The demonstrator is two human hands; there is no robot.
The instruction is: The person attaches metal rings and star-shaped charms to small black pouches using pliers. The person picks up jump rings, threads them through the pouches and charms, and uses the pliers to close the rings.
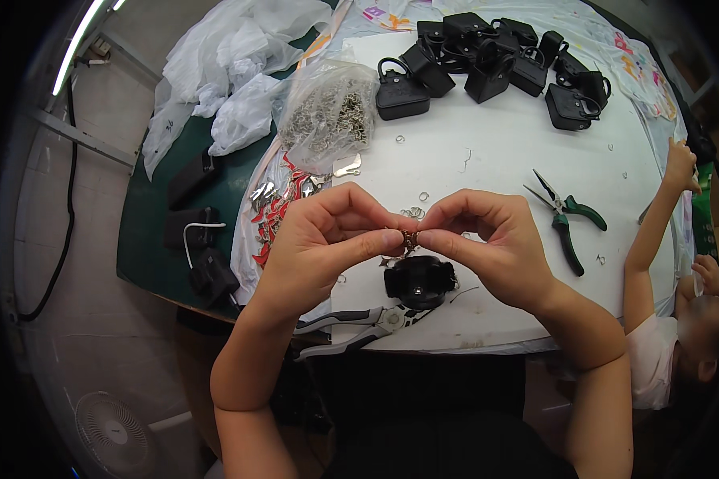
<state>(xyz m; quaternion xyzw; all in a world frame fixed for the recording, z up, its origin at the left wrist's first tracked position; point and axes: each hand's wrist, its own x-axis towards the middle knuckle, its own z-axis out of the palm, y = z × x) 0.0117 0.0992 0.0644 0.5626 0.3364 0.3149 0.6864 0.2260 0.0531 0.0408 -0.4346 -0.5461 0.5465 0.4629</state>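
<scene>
brass-coloured small metal fitting (409, 237) pinched between left hand (327, 239) and right hand (487, 239), both closed narrowly on it, above a black pouch (420, 281); grey pliers (359, 326) near, green pliers (567, 219) right.

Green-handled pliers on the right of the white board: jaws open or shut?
Open. The green-handled pliers lie flat on the white board, handles spread and the two pointed tips apart, with no hand touching them.
</scene>
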